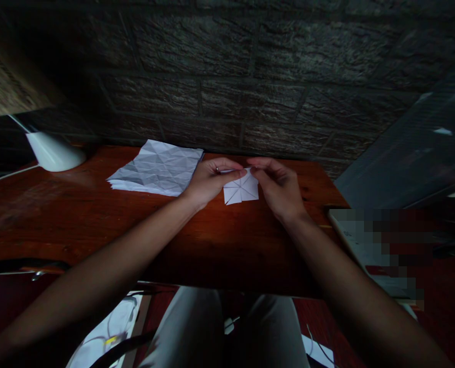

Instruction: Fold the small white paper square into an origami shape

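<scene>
A small folded square of white paper hangs upright between my hands, its flaps meeting in crease lines at the middle. My left hand pinches its top edge between thumb and fingers; a ring shows on one finger. At the paper's upper right corner, my right hand is closed, thumb and forefinger pressed on the edge. Just left of my left hand lies a stack of creased white paper sheets, the top one covered in triangular fold marks.
The wooden table runs along a dark brick wall. A lamp with a white base and woven shade stands at the far left. A grey panel rises at the right. My knees are below the table's front edge.
</scene>
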`<state>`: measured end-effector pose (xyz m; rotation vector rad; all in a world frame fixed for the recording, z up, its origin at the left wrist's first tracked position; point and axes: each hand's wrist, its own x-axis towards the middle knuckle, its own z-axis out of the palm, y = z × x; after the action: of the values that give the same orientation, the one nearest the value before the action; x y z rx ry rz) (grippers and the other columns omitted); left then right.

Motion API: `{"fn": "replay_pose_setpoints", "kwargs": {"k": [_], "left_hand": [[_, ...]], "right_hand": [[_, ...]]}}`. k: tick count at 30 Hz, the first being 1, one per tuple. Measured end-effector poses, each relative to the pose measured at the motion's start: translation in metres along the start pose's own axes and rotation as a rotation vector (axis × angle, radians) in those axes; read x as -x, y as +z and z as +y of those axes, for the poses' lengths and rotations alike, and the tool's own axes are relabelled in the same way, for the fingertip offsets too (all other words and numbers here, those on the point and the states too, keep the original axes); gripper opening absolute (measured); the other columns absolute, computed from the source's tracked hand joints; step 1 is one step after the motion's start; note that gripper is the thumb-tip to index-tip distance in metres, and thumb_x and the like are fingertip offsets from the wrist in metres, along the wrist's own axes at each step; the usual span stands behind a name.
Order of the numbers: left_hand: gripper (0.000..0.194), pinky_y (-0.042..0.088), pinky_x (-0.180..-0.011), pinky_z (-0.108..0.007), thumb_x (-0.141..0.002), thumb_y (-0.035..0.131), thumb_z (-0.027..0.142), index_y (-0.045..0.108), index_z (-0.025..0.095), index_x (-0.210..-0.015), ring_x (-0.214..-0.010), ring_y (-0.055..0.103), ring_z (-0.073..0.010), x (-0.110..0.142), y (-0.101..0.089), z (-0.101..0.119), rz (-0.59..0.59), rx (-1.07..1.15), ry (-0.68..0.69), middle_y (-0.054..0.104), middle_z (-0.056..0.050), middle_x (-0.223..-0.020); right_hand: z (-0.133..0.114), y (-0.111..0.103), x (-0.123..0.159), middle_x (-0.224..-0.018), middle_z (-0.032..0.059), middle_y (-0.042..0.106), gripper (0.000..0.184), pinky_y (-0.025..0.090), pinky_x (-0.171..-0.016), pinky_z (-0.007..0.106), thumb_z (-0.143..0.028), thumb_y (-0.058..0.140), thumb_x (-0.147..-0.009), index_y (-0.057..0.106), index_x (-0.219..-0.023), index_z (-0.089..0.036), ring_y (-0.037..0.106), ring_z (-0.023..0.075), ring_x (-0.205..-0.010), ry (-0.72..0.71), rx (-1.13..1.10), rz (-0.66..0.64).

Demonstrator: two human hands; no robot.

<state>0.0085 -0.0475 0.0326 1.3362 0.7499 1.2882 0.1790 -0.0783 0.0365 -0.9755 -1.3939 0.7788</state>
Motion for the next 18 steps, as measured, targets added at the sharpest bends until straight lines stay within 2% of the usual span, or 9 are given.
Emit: {"fn": "replay_pose_setpoints", "kwargs": {"k": [3,7,13,18], "left_hand": [[0.021,0.054,-0.086,-0.033,-0.064,0.096,0.028,0.082,0.02,-0.078,-0.08,0.071,-0.0153,0.0,0.0005,-0.0004,-0.009,0.038,-0.011,0.081,-0.001,-0.084],[0.021,0.054,-0.085,-0.033,-0.064,0.096,0.028,0.082,0.02,-0.079,-0.079,0.07,-0.0152,-0.0006,-0.0006,-0.0014,-0.001,0.061,-0.025,0.08,-0.001,-0.082],[0.027,0.056,-0.088,-0.036,-0.064,0.097,0.034,0.082,0.019,-0.081,-0.086,0.073,-0.0193,-0.0002,-0.0021,-0.0013,0.007,-0.003,-0.006,0.081,-0.004,-0.087],[0.026,0.056,-0.089,-0.037,-0.065,0.096,0.034,0.081,0.02,-0.081,-0.086,0.073,-0.0192,-0.0003,-0.0018,-0.001,0.007,-0.034,0.013,0.081,-0.003,-0.087]], "right_hand": [[-0.0009,-0.0012,-0.0002,-0.105,0.0031,0.083,0.017,0.06,-0.092,0.042,-0.03,0.07,-0.089,0.079,-0.103,-0.025,0.075,0.0204,-0.098,-0.009,0.041,-0.002],[-0.0046,-0.0036,-0.0006,-0.098,0.0036,0.081,0.02,0.06,-0.085,0.04,-0.031,0.076,-0.086,0.078,-0.104,-0.023,0.073,0.0196,-0.089,0.005,0.047,-0.027],[-0.0064,-0.0043,-0.0004,-0.095,0.004,0.08,0.017,0.06,-0.08,0.038,-0.033,0.079,-0.083,0.079,-0.097,-0.023,0.072,0.0202,-0.086,0.028,0.048,-0.021],[-0.0048,-0.005,-0.0011,-0.091,0.0036,0.08,0.015,0.059,-0.08,0.038,-0.034,0.078,-0.085,0.08,-0.095,-0.023,0.071,0.0192,-0.083,0.005,0.08,-0.023]]}}
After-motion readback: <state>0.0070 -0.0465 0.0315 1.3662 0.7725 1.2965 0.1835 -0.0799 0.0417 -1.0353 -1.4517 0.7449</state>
